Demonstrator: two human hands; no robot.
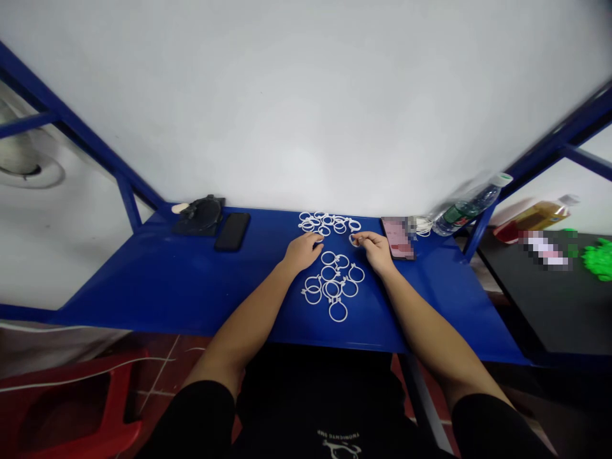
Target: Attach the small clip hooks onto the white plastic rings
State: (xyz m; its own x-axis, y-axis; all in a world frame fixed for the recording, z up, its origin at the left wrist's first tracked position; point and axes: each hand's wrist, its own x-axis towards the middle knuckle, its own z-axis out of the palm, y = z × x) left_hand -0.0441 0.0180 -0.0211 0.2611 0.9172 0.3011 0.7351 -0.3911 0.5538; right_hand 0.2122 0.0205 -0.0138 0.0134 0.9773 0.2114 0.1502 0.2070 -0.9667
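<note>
Pale wall at the far side, plain (306, 108); blue table (157, 280) set against it, blue frame bars (129, 197) rising at left and right.

Right hand (377, 250): thumb and fingers pinched on a white ring (351, 241), held just beyond the near ring group. Left hand (304, 250): fingers curled, low over the table at the near edge of the far ring group; a ring appears to lie at the fingertips, but the view is too small to tell whether it is gripped.

Between the forearms, near side: loose group of white rings (331, 289), several overlapping, small tabs on their rims. Beyond the hands, close to the wall: second group of white rings (327, 220), more tightly bunched.

Right of the right hand: phone with a lit pink screen (398, 237), then a white cable (422, 225) and a clear bottle with a green label (466, 207), tilted. Left of the left hand: black phone (233, 231), with a crumpled black bag (203, 217) just beside it, farther left. Far right: dark table (549, 306) bearing a bottle of yellow liquid (542, 215) and a bright green object (600, 259). Near left, below table level: red chair (117, 395).
</note>
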